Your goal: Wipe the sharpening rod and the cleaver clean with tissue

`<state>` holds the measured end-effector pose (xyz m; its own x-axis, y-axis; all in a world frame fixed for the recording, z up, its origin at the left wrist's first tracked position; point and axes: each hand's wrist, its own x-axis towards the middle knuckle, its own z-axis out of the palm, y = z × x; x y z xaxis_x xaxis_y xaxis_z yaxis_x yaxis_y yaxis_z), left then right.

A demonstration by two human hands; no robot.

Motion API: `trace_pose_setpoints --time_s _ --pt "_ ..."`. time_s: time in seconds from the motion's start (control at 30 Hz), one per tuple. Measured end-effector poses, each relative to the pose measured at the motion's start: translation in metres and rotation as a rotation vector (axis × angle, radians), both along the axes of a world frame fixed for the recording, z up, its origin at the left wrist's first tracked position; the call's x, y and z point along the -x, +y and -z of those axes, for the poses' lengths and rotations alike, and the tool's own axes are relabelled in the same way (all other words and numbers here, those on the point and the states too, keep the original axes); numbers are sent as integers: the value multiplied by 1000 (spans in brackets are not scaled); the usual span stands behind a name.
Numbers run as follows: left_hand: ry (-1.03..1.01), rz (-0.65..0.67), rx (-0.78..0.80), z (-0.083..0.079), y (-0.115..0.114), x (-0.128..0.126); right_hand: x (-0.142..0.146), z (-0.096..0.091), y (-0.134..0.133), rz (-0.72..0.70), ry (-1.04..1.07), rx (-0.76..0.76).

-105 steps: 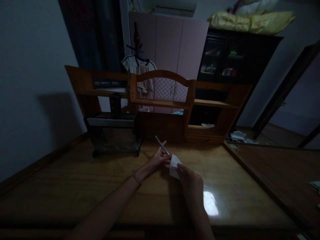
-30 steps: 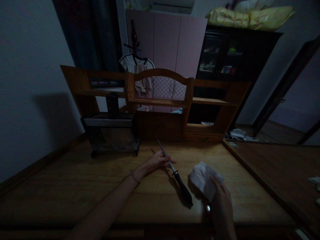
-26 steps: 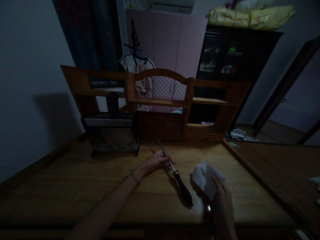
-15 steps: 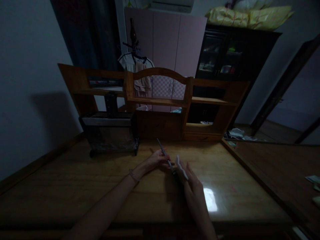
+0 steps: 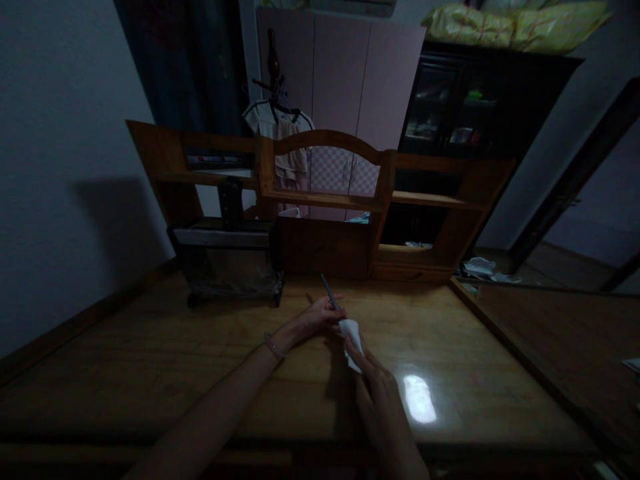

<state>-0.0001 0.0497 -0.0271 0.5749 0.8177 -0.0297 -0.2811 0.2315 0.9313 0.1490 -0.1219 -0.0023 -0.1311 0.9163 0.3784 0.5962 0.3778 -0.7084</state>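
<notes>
My left hand [image 5: 320,315] pinches the thin metal rod of a sharpening steel [image 5: 328,293], whose tip points up and away over the wooden desk [image 5: 150,360]. My right hand [image 5: 376,387] is wrapped around a white cloth [image 5: 351,335] and presses it round the steel just below my left fingers. The steel's black handle is hidden under my right hand and the cloth. A thin bracelet sits on my left wrist.
A dark metal rack [image 5: 227,263] with a clear cover stands at the desk's back left. A wooden shelf hutch [image 5: 325,200] runs along the back edge. A pink wardrobe [image 5: 345,80] and dark cabinet [image 5: 465,107] stand behind. Light glares on the desk beside my right hand.
My right hand brought the white cloth from the right of the desk back onto the steel, covering its black handle. My left hand kept its hold on the rod.
</notes>
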Motion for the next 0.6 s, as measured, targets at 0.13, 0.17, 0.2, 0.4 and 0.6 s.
trace_pose_setpoints --time_s 0.13,0.17,0.2,0.4,0.6 --pt "11 -8 3 -4 -2 0 1 0 -1 17 21 10" --pt "11 -8 4 -5 -3 0 1 0 -1 25 26 14" --pt "11 -6 6 -6 -3 0 1 0 -1 34 30 18" --pt "18 -14 12 -6 -3 -1 1 1 2 70 67 7" --pt "-20 -11 30 0 0 -1 1 -4 1 126 88 39"
